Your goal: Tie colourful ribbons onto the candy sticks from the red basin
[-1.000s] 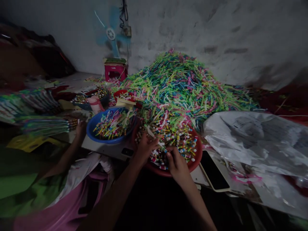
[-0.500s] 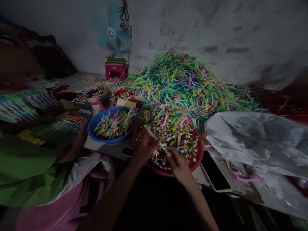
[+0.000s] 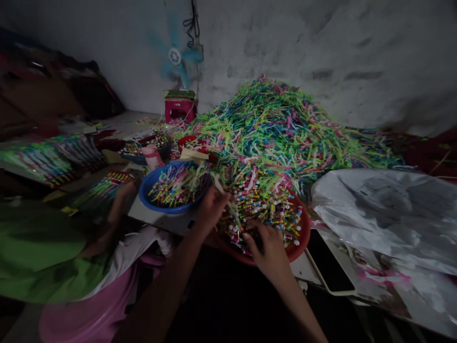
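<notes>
Over the left part of a red basin (image 3: 304,238), my left hand (image 3: 214,205) pinches a small stick with a pale ribbon (image 3: 233,212), which slants down to the right. My right hand (image 3: 266,243) is at the basin's front, thumb and fingers apart, near the stick's lower end; nothing shows in its grasp. Many small colourful wrapped sticks (image 3: 271,205) fill the basin. Just left of it stands a blue basin (image 3: 157,208) with more sticks and ribbons.
Behind the basins rises a large heap of coloured ribbons (image 3: 278,124). A phone (image 3: 330,262) and a white plastic bag (image 3: 389,209) lie at the right. At the left, a person in a green shirt (image 3: 43,243) handles sticks. A fan (image 3: 174,56) stands behind.
The view has shifted, moving the surroundings rightward. My left hand has lifted slightly away from my right hand, whose fingers have opened and come off the stick.
</notes>
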{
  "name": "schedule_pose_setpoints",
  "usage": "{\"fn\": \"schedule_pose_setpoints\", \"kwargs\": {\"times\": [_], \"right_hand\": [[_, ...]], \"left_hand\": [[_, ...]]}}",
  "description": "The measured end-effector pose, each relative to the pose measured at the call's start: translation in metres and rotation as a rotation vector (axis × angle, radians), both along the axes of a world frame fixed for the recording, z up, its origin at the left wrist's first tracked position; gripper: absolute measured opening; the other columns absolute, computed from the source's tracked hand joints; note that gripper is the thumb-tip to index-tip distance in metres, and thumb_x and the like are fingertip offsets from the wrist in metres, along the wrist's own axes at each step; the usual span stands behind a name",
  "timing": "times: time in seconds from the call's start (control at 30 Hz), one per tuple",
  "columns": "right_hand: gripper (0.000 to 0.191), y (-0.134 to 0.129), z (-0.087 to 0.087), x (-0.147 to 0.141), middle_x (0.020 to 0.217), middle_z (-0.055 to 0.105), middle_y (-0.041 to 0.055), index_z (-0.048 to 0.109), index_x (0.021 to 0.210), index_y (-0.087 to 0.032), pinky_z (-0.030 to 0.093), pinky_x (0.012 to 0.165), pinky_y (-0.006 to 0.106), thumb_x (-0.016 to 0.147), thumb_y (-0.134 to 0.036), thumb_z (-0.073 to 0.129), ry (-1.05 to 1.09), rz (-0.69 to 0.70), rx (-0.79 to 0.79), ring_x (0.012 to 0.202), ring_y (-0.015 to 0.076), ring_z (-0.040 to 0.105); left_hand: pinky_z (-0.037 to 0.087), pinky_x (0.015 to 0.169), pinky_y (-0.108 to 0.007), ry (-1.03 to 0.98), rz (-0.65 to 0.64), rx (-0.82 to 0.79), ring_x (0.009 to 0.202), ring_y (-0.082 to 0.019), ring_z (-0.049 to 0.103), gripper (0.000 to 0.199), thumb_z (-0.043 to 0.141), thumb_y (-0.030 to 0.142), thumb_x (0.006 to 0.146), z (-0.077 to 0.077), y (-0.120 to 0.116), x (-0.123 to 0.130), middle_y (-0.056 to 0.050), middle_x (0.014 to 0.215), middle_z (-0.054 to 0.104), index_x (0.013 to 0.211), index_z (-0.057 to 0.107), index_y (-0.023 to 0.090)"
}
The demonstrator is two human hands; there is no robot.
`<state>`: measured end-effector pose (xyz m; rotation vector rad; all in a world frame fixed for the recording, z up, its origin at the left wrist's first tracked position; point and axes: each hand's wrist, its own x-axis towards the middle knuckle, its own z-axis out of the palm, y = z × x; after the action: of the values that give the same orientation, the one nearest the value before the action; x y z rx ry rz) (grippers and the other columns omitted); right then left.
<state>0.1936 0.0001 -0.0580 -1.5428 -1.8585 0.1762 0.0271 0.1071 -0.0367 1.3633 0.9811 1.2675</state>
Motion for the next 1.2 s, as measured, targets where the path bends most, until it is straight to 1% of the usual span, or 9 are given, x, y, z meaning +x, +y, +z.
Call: {"fn": "schedule_pose_setpoints", "kwargs": {"times": [0.1,0.2,0.37,0.5,0.63,0.8,0.97,1.07,1.2], "right_hand": [[0.026,-0.001,0.0,-0.002,0.105,0.067,0.0056,0.054,0.115,-0.022,0.035,0.084,0.039,0.091,-0.031,0.049,-0.06,-0.025,0.043,0.096,0.0232,0.059],[0.022,0.0,-0.002,-0.002,0.103,0.067,0.0058,0.056,0.111,-0.022,0.035,0.082,0.038,0.092,-0.03,0.047,-0.087,-0.045,0.046,0.096,0.0237,0.058],[0.023,0.002,-0.005,-0.002,0.102,0.067,0.0055,0.057,0.112,-0.023,0.035,0.081,0.038,0.092,-0.029,0.047,-0.106,-0.05,0.041,0.093,0.024,0.058],[0.018,0.002,-0.005,-0.002,0.101,0.067,0.0047,0.059,0.104,-0.024,0.034,0.082,0.039,0.091,-0.028,0.048,-0.101,-0.056,0.045,0.094,0.0245,0.058],[0.019,-0.001,0.001,-0.002,0.105,0.066,0.0043,0.06,0.104,-0.025,0.034,0.082,0.04,0.088,-0.033,0.055,-0.123,-0.001,-0.007,0.096,0.025,0.056],[0.045,-0.002,0.008,-0.003,0.11,0.065,0.0041,0.056,0.116,-0.028,0.033,0.083,0.041,0.075,-0.04,0.071,-0.147,0.102,-0.081,0.099,0.0267,0.054],[0.044,0.0,0.012,-0.006,0.11,0.065,-0.001,0.053,0.12,-0.035,0.033,0.079,0.04,0.079,-0.032,0.068,-0.182,0.12,-0.142,0.097,0.0262,0.053],[0.031,0.0,0.012,-0.008,0.107,0.066,0.0,0.057,0.111,-0.032,0.032,0.079,0.04,0.081,-0.033,0.065,-0.171,0.113,-0.143,0.098,0.0269,0.053],[0.027,-0.001,0.005,-0.003,0.098,0.064,0.0026,0.053,0.108,-0.025,0.033,0.081,0.039,0.083,-0.03,0.062,-0.025,0.101,-0.101,0.094,0.0244,0.055]], "left_hand": [[0.05,0.08,-0.032,0.457,0.204,0.2,0.086,-0.021,0.066,0.041,0.049,0.038,0.086,0.023,0.042,-0.044,-0.008,0.089,0.071,0.12,0.049,0.015],[0.04,0.096,-0.041,0.815,0.353,0.265,0.111,-0.028,0.056,0.05,0.044,0.034,0.088,0.034,0.082,-0.083,-0.015,0.115,0.063,0.134,0.041,0.014],[0.028,0.099,-0.061,1.39,0.256,0.12,0.13,-0.045,0.032,0.075,0.05,0.056,0.079,0.005,0.109,-0.111,-0.02,0.146,0.033,0.142,0.031,0.021],[0.025,0.103,-0.059,1.445,0.262,0.068,0.133,-0.041,0.03,0.066,0.039,0.055,0.085,-0.021,0.113,-0.119,-0.019,0.145,0.036,0.14,0.036,0.019],[0.025,0.107,-0.05,1.48,0.252,0.094,0.136,-0.037,0.027,0.068,0.037,0.05,0.088,-0.024,0.12,-0.126,-0.021,0.15,0.025,0.142,0.028,0.011],[0.019,0.109,-0.052,1.523,0.141,0.145,0.135,-0.04,0.026,0.067,0.049,0.05,0.083,-0.018,0.119,-0.124,-0.017,0.15,0.027,0.137,0.038,0.012],[0.021,0.103,-0.061,1.518,0.16,0.206,0.13,-0.048,0.029,0.075,0.062,0.045,0.075,0.003,0.105,-0.109,-0.031,0.144,0.029,0.132,0.04,0.003],[0.022,0.106,-0.053,1.452,0.141,0.337,0.132,-0.04,0.03,0.062,0.054,0.031,0.082,0.017,0.104,-0.086,-0.027,0.144,0.029,0.135,0.036,0.005],[0.033,0.103,-0.039,1.322,-0.035,0.469,0.124,-0.027,0.044,0.055,0.047,0.025,0.085,0.02,0.118,-0.039,-0.015,0.137,0.045,0.138,0.034,0.017]]}}
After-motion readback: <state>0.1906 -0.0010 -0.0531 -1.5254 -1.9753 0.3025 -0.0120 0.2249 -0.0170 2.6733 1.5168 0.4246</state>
